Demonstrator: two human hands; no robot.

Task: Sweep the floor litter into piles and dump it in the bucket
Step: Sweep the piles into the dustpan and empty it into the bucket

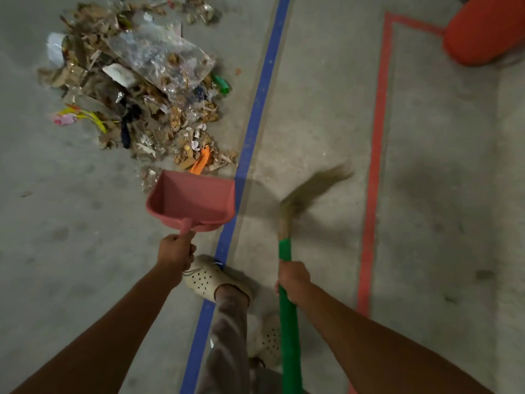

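Left hand (175,253) grips the pink dustpan (193,200) handle, right hand (292,280) the broom (287,251), before a litter pile (136,89) judged light, loose and easily scattered.

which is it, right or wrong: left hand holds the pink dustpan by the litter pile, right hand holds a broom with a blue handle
Wrong in one respect: the handle of the broom is green, not blue. The head view shows it; there the left hand holds the pink dustpan by the litter pile and the right hand holds the broom.
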